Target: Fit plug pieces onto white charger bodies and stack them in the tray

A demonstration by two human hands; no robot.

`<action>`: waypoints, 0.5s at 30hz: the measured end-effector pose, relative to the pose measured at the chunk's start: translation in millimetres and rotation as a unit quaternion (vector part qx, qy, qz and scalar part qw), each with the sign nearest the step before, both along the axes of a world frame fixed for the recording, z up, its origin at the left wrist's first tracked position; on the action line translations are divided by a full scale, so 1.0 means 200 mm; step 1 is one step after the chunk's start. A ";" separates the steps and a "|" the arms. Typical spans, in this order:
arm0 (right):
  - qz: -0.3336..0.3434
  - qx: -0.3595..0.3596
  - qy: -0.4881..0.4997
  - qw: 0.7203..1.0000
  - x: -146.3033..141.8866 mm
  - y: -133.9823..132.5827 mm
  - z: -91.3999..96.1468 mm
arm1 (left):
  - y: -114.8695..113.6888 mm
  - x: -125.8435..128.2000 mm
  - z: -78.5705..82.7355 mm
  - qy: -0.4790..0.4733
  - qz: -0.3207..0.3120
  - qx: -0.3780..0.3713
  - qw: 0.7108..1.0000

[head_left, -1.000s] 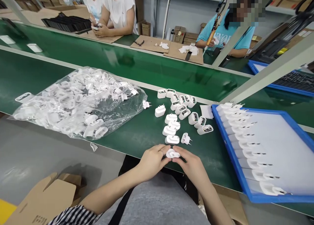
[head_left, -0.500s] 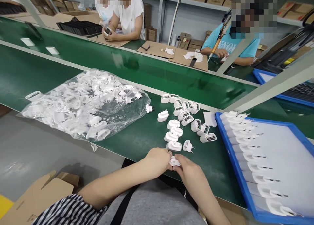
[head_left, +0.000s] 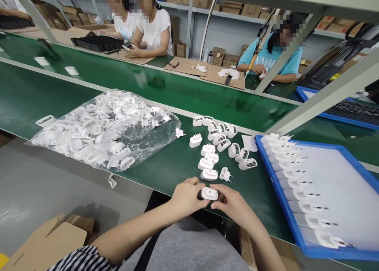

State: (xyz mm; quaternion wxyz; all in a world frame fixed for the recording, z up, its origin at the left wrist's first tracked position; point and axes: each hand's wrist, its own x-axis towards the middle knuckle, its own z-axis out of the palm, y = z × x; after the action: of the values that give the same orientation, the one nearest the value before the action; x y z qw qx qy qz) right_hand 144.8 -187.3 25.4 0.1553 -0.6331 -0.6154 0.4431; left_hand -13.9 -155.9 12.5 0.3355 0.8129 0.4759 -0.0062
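Near the table's front edge, my left hand [head_left: 187,197] grips a white plug charger [head_left: 209,193] between thumb and fingers, its pin face turned up. My right hand [head_left: 233,204] curves around the charger's right end, index fingertip at its edge and thumb spread away below. Just beyond lie several closed white chargers [head_left: 209,174] with plug faces on top, and a loose plug cap [head_left: 225,174] with two pins. Farther back, open white housings [head_left: 248,164] show circuit parts inside. Another plug cap [head_left: 179,133] lies beside the clear bag [head_left: 148,146] of white parts.
At the right, a blue-rimmed tray [head_left: 280,202] holds a row of white chargers along its left side. A slanted metal post [head_left: 314,95] rises behind it. Co-workers sit across the green divider [head_left: 177,91]. A cardboard box [head_left: 56,243] stands on the floor at the left.
My right thumb and fingers have spread from their pinch, and more of the charger shows. My left hand keeps hold of it. The camera view has shifted slightly.
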 end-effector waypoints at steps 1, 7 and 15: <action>-0.021 0.009 0.003 1.000 0.03 0.00 -0.01 | -0.02 -0.01 -0.04 -0.022 0.028 0.017 0.999; -0.111 0.069 -0.107 0.986 0.18 0.13 -0.06 | -0.04 0.03 -0.17 -0.079 0.134 0.075 0.985; 0.016 0.144 -0.250 0.957 0.18 0.15 -0.16 | 0.08 0.09 -0.16 -0.035 0.146 0.100 0.984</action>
State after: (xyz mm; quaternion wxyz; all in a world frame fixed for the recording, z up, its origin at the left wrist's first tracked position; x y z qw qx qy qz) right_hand 180.6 -156.4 -6.4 0.0788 -0.6846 -0.7018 0.1802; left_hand 3.4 -139.9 -20.5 0.2660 0.7639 0.5758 0.1190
